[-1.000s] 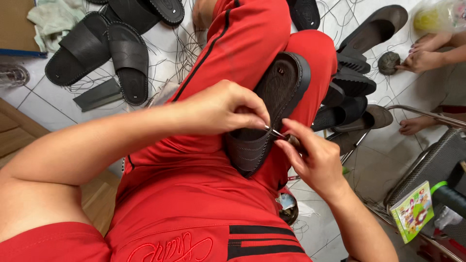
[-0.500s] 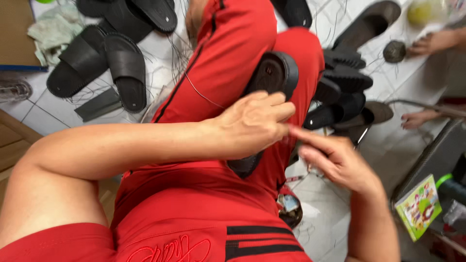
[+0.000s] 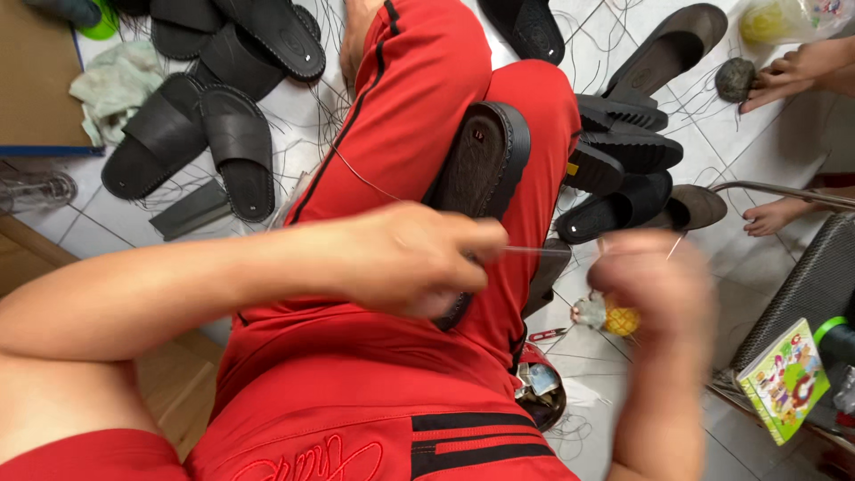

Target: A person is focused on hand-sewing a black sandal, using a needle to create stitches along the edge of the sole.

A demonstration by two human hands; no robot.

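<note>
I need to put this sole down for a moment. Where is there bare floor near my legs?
Bare tile lies left of the black slide sandals, toward the wooden edge. Another patch sits right of the stacked soles, before the metal chair frame. Between sandals and red trouser leg, loose threads clutter it.

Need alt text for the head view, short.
A person in red trousers holds a black sandal sole on the lap with the left hand, while the blurred right hand pulls a thread taut. More black sandals lie on the tiled floor.
</note>
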